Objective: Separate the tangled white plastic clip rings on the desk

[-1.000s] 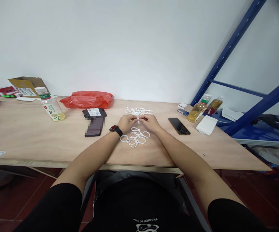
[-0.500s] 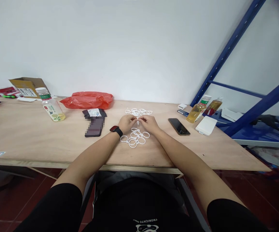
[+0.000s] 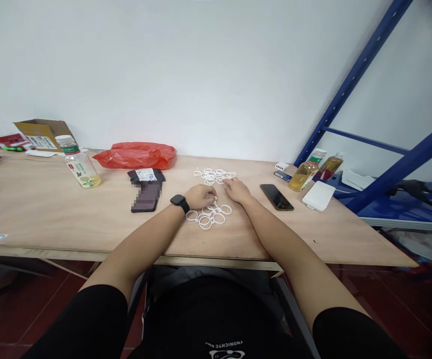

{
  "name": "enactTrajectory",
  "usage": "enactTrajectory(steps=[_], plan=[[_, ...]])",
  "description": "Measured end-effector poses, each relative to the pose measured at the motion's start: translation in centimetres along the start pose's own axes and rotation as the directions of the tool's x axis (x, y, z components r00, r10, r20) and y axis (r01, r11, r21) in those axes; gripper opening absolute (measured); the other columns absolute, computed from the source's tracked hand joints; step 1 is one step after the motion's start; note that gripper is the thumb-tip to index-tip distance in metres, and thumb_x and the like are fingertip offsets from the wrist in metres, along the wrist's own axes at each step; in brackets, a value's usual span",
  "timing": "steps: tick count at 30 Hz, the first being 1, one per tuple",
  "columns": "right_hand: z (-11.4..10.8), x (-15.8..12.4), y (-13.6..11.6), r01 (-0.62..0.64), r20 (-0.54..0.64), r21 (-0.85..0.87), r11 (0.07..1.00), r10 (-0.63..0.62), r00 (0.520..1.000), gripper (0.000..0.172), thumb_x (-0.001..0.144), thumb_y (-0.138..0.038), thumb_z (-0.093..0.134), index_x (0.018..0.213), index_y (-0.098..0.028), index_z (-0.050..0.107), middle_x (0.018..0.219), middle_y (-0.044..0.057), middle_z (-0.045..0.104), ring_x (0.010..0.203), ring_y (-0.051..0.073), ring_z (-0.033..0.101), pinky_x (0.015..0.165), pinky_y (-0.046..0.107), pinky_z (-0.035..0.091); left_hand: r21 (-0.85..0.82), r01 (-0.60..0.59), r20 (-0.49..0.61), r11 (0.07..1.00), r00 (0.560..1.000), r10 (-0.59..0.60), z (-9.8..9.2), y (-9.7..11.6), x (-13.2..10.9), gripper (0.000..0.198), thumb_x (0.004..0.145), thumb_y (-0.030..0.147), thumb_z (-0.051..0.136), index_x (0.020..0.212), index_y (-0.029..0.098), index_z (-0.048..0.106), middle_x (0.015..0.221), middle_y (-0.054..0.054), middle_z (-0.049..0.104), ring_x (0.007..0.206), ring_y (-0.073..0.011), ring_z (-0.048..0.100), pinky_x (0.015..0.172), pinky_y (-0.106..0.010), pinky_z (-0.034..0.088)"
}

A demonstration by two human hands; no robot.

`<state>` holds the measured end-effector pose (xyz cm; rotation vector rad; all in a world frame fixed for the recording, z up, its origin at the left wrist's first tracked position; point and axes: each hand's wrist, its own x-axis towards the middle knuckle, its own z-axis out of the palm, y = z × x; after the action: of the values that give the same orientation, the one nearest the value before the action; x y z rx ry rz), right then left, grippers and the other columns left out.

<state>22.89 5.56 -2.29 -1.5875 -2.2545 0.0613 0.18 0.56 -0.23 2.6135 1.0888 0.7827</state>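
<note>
1. While seated at one table, with twelve o'clock toward the wall, held the left hand and the right hand near each other, not touching.
2. Curved the left hand over the nearer cluster of white rings at seven, with fingertips drawn in together; could not tell whether clamped on a ring.
3. Reached the right hand to the edge of the farther cluster of white rings at twelve, with fingers loosely bent; could not tell whether gripping.
4. Counted at least five rings nearer; found the farther lot too overlapped to count.
5. Wore one black watch.
6. Saw one phone and one white case at three.
7. Saw one nearly drained bottle at nine.
</note>
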Motion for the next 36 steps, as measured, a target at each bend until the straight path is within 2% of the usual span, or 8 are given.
enactTrajectory(steps=[5, 9, 13, 17, 21, 23, 30, 36], plan=[[0.1, 0.2, -0.2, 0.017, 0.026, -0.01, 1.0, -0.016, 1.0, 0.035, 0.095, -0.03, 0.05, 0.127, -0.029, 0.065, 0.118, 0.011, 0.062, 0.107, 0.025, 0.059, 0.092, 0.034, 0.046, -0.055, -0.061, 0.084, 0.997, 0.994, 0.065, 0.3, 0.7, 0.1, 0.021, 0.081, 0.034, 0.062, 0.091, 0.019, 0.074, 0.09, -0.004, 0.075, 0.082, -0.0174, 0.068, 0.078, -0.027, 0.05], [0.1, 0.2, 0.0, 0.031, 0.01, 0.022, 0.999, -0.031, 0.999, 0.024, 0.092, -0.028, 0.054, 0.11, -0.025, 0.07, 0.112, 0.009, 0.065, 0.106, 0.022, 0.059, 0.091, 0.031, 0.045, -0.178, 0.011, 0.07, 0.984, 0.998, 0.001, 0.1, 0.8, -0.1, 0.023, 0.083, 0.037, 0.062, 0.089, 0.017, 0.074, 0.082, -0.003, 0.074, 0.073, -0.0149, 0.066, 0.07, -0.024, 0.049], [0.1, 0.2, 0.1, 0.062, -0.012, 0.017, 0.998, -0.061, 0.998, 0.02, 0.091, -0.028, 0.056, 0.104, -0.023, 0.071, 0.111, 0.007, 0.067, 0.103, 0.021, 0.06, 0.087, 0.03, 0.046, -0.258, 0.102, 0.008, 0.961, 0.995, -0.103, 0.3, 0.4, -0.2, 0.026, 0.085, 0.038, 0.06, 0.087, 0.015, 0.073, 0.076, -0.003, 0.072, 0.066, -0.0136, 0.062, 0.063, -0.024, 0.047], [-0.1, 0.0, -0.4, 0.126, -0.043, 0.036, 0.991, -0.124, 0.991, 0.02, 0.089, -0.028, 0.058, 0.102, -0.021, 0.073, 0.11, 0.007, 0.069, 0.102, 0.021, 0.061, 0.088, 0.03, 0.046, -0.272, 0.165, -0.099, 0.948, 0.975, -0.198, 0.8, -0.7, 0.1, 0.026, 0.086, 0.036, 0.059, 0.09, 0.014, 0.073, 0.08, -0.004, 0.072, 0.07, -0.0147, 0.062, 0.066, -0.026, 0.048], [-0.4, -0.3, -1.6, 0.303, -0.102, 0.048, 0.952, -0.298, 0.949, 0.025, 0.087, -0.029, 0.061, 0.107, -0.019, 0.073, 0.111, 0.008, 0.07, 0.105, 0.022, 0.061, 0.093, 0.032, 0.046, -0.261, 0.169, -0.27, 0.95, 0.932, -0.24, 1.3, -2.1, 0.5, 0.03, 0.086, 0.033, 0.062, 0.107, 0.014, 0.071, 0.102, -0.009, 0.072, 0.079, -0.0165, 0.064, 0.076, -0.029, 0.051], [-0.5, -0.5, -2.4, 0.386, -0.136, 0.035, 0.922, -0.378, 0.916, 0.026, 0.087, -0.029, 0.062, 0.109, -0.019, 0.073, 0.113, 0.008, 0.07, 0.107, 0.023, 0.061, 0.095, 0.035, 0.046, -0.268, 0.165, -0.307, 0.949, 0.919, -0.246, 1.5, -2.7, 0.6, 0.032, 0.085, 0.031, 0.062, 0.112, 0.014, 0.07, 0.103, -0.01, 0.072, 0.081, -0.0174, 0.065, 0.079, -0.031, 0.052], [-0.8, -0.9, -4.0, 0.53, -0.197, -0.034, 0.848, -0.525, 0.828, 0.023, 0.091, -0.028, 0.057, 0.104, -0.02, 0.074, 0.118, 0.009, 0.07, 0.109, 0.025, 0.06, 0.098, 0.041, 0.046, -0.425, 0.123, -0.206, 0.897, 0.951, -0.229, 2.1, -3.0, 0.7, 0.037, 0.085, 0.022, 0.06, 0.12, 0.012, 0.067, 0.094, -0.008, 0.074, 0.079, -0.0165, 0.067, 0.079, -0.031, 0.053], [-0.9, -1.3, -4.3, 0.564, -0.307, 0.05, 0.824, -0.524, 0.794, 0.024, 0.091, -0.025, 0.055, 0.108, -0.021, 0.072, 0.123, 0.008, 0.068, 0.112, 0.023, 0.061, 0.1, 0.042, 0.047, -0.468, 0.096, -0.296, 0.878, 0.919, -0.259, 1.8, -2.7, 0.8, 0.023, 0.083, 0.025, 0.065, 0.102, 0.015, 0.074, 0.094, -0.008, 0.076, 0.083, -0.0179, 0.068, 0.08, -0.031, 0.054]])
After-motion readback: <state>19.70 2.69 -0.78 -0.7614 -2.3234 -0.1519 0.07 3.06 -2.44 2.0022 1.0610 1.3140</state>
